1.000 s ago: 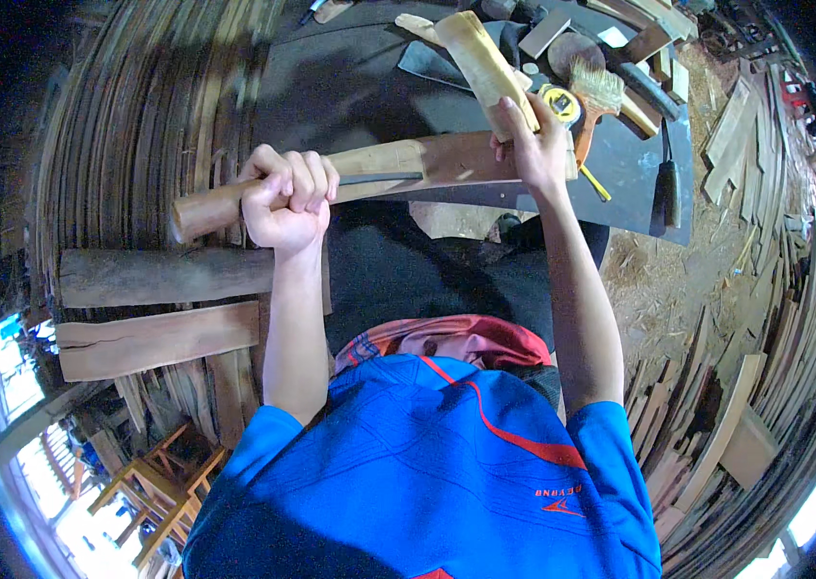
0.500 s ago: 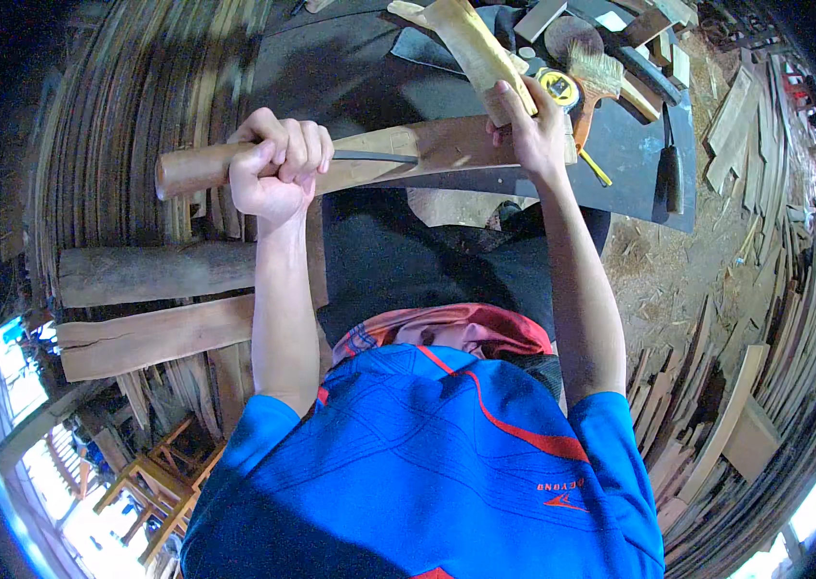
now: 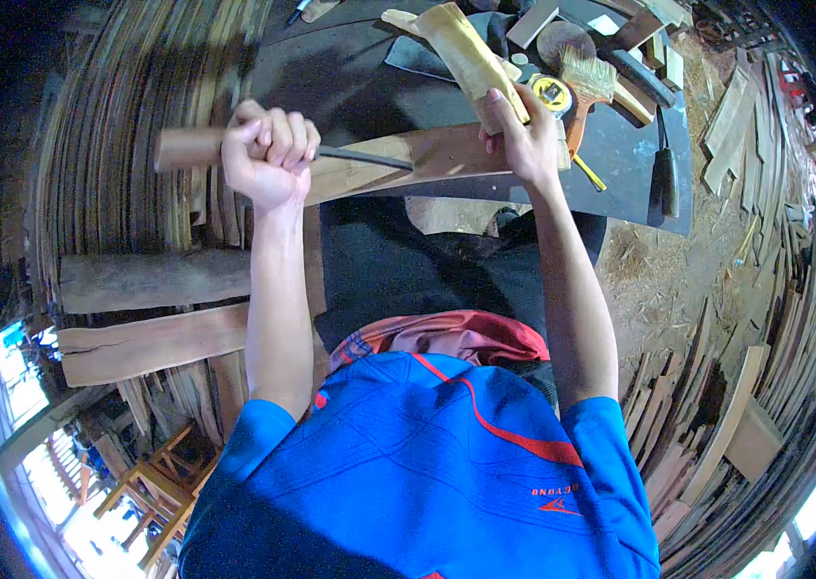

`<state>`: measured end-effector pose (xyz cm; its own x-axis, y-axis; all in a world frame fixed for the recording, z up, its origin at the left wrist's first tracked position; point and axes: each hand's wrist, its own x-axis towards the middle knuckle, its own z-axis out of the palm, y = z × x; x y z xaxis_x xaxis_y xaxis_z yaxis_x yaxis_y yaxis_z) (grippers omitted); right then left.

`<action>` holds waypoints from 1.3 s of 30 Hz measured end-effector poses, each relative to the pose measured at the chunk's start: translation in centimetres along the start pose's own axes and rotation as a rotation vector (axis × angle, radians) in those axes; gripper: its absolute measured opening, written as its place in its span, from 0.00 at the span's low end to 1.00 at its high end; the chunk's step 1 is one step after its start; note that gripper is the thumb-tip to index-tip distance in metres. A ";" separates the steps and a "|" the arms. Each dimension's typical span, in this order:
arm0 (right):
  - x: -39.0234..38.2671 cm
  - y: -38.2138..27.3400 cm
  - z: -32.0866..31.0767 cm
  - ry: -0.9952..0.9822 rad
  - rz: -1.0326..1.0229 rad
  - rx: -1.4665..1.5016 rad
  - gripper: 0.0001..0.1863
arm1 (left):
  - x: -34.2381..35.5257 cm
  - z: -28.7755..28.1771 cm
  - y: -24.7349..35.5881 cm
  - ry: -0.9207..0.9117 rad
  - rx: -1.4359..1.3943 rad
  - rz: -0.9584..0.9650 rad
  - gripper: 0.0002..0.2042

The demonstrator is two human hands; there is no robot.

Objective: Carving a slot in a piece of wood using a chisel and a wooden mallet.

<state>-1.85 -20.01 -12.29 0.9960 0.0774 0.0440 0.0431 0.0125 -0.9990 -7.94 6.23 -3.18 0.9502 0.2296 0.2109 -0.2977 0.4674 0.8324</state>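
My left hand [image 3: 270, 159] is wrapped around the thick brown handle of a knife [image 3: 188, 150]. Its narrow dark blade shows almost edge-on, pointing right above a long wooden board [image 3: 451, 152]. My right hand [image 3: 527, 143] grips the lower end of a pale, roughly shaped wood piece [image 3: 461, 53], thumb on its near face, over the board's right part. That piece leans up and to the left; whether its lower end touches the board cannot be told. The knife's tip and the wood are apart.
On the dark tabletop [image 3: 331, 77] beyond my right hand lie a yellow tape measure [image 3: 551, 94], a wide brush [image 3: 588, 82], a black-handled tool [image 3: 664, 183] and wood offcuts [image 3: 533, 21]. Stacked planks [image 3: 128, 145] stand left; wood strips [image 3: 794, 280] lie right.
My left hand has shifted slightly up and left with the knife, whose handle is blurred and blade more tilted down to the right. The wood piece has moved slightly left with my right hand.
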 end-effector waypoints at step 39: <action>-9.4 -28.7 2.2 -0.203 -0.723 -0.615 0.26 | -3.0 2.9 -2.4 -0.107 -0.062 -0.033 0.08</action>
<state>-12.67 -18.88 15.98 0.6829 0.4272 0.5926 0.7305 -0.3943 -0.5576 -9.78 1.98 -4.32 0.9630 0.1223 0.2403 -0.2682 0.5255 0.8074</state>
